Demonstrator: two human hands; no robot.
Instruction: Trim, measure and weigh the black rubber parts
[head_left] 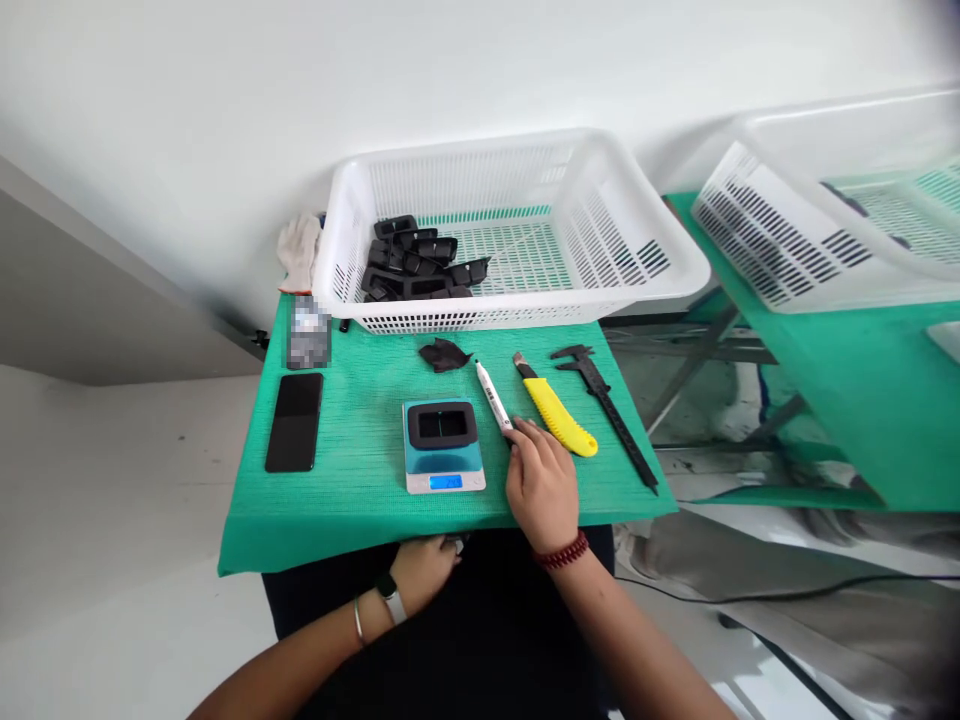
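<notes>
Head view: a bare right hand [544, 480], with a dark red beaded bracelet at the wrist, rests near the front edge of a table [352, 505] covered in green mesh cloth. Its bent fingers touch the dark near end of a slim white marker pen [493, 395], which lies slanted on the cloth, its other end pointing away from the person; whether they grip it I cannot tell. The left hand [424, 572] is low in front of the dark-clothed lap, below the table's edge, its fingers curled and partly hidden, so I cannot tell whether they hold anything.

Left of the marker sits a small digital scale [450, 463] with a shiny blue plate and lit display, bearing a black rectangular frame [442, 442]. Right of the marker are a yellow-handled utility knife [561, 416] and, beyond it, a black caliper [611, 410]. A crumpled black scrap [444, 355] lies near the marker's far end. Behind stands a white plastic basket [510, 307] with black moulded parts [420, 255] heaped on its left side.
</notes>
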